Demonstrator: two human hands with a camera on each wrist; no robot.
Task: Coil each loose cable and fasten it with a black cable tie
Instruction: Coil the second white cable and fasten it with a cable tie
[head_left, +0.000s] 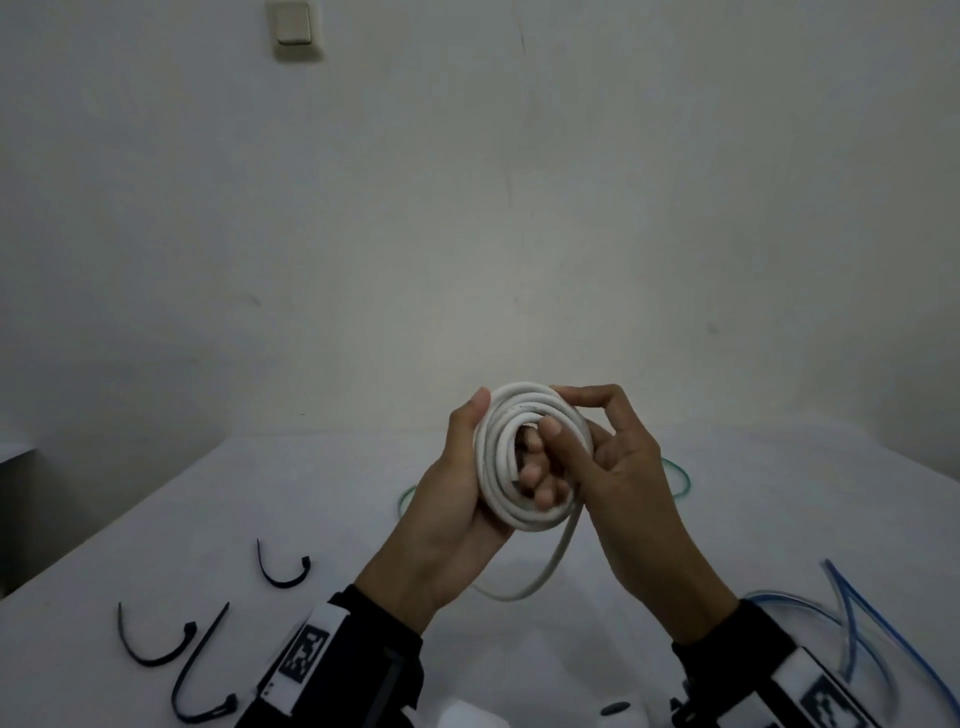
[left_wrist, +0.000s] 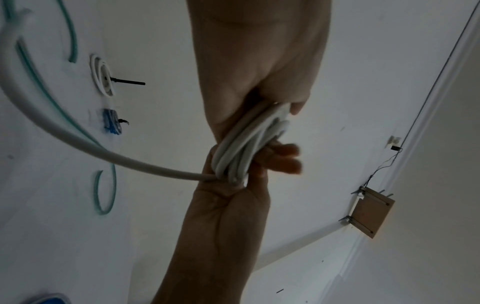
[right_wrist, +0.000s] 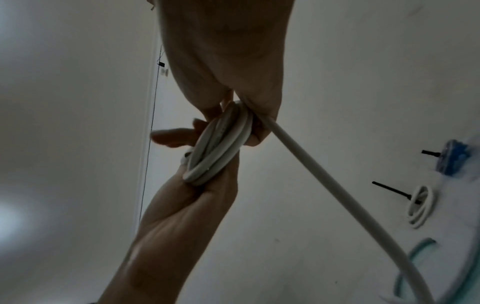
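Both hands hold a white cable coil (head_left: 537, 519) upright above the table. My left hand (head_left: 506, 447) grips its left side, thumb over the rim and fingers through the middle. My right hand (head_left: 556, 410) pinches the coil's top right between thumb and forefinger. The loose white tail (head_left: 550, 566) hangs from the coil's lower right down to the table. Edge-on, the coil (left_wrist: 241, 150) shows in the left wrist view and again (right_wrist: 218, 148) in the right wrist view. Three black cable ties (head_left: 283, 569) (head_left: 150, 639) (head_left: 200, 680) lie curled at the table's near left.
A loose green cable (head_left: 680, 478) lies on the table behind the hands. A loose blue cable (head_left: 857, 623) curves at the near right. A tied white coil (left_wrist: 102, 76) and a tied blue coil (left_wrist: 111, 121) lie further off. A wall stands past the table's far edge.
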